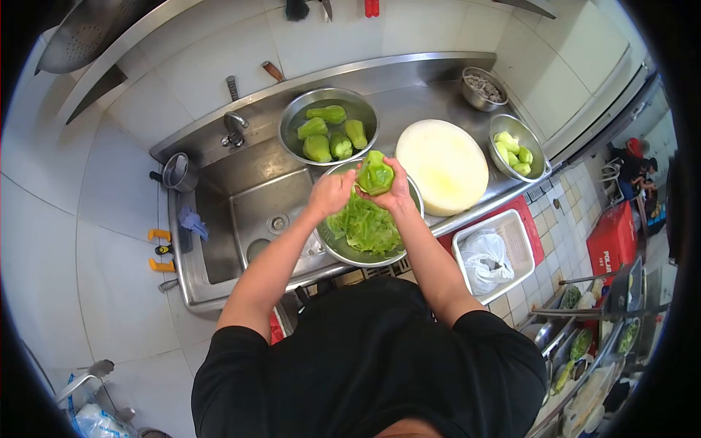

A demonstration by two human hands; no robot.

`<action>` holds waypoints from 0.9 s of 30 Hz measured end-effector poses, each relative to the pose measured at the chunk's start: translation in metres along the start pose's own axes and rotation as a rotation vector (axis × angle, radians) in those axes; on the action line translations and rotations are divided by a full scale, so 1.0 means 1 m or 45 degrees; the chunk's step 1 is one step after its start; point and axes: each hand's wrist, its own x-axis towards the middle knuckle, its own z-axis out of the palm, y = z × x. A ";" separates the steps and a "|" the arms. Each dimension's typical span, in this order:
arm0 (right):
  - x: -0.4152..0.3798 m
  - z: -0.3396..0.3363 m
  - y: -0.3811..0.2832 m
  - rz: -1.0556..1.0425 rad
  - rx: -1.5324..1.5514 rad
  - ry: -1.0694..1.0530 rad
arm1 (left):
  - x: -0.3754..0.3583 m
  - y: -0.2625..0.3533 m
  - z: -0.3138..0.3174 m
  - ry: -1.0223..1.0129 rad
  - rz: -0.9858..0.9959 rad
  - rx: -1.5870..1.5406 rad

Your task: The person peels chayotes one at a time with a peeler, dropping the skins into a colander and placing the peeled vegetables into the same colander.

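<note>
My right hand (pixel 395 191) is wrapped round a green chayote (pixel 375 175), holding it up over a metal bowl (pixel 330 244). Close beside the chayote, my left hand (pixel 333 193) is closed with its fingers curled; what it grips, if anything, is too small to make out. Light green leafy pieces or peelings (pixel 367 225) fill the bowl below. Behind it stands a larger metal bowl (pixel 287 141) with several whole green chayotes (pixel 317 148) in it. To the right lies a thick round cutting board (pixel 443 164).
A metal bowl (pixel 541 169) of paler chayotes and a small bowl of greyish pieces (pixel 483 87) stand at right. The sink basin (pixel 248 201) and faucet (pixel 234 130) are at left. A white basket (pixel 522 252) holding a plastic bag sits low at right. Another person (pixel 634 171) is far right.
</note>
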 end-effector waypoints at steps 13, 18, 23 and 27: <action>0.031 0.000 -0.010 -0.117 0.007 0.037 | -0.034 -0.027 0.068 0.044 -0.055 0.022; 0.007 0.009 0.007 -0.052 -0.022 0.012 | 0.000 -0.019 0.009 0.159 -0.078 0.084; 0.021 0.008 0.017 -0.096 0.011 0.082 | -0.007 -0.016 0.029 0.073 -0.105 0.155; 0.034 0.001 0.025 -0.248 0.146 0.193 | -0.016 -0.025 0.057 0.137 -0.107 0.100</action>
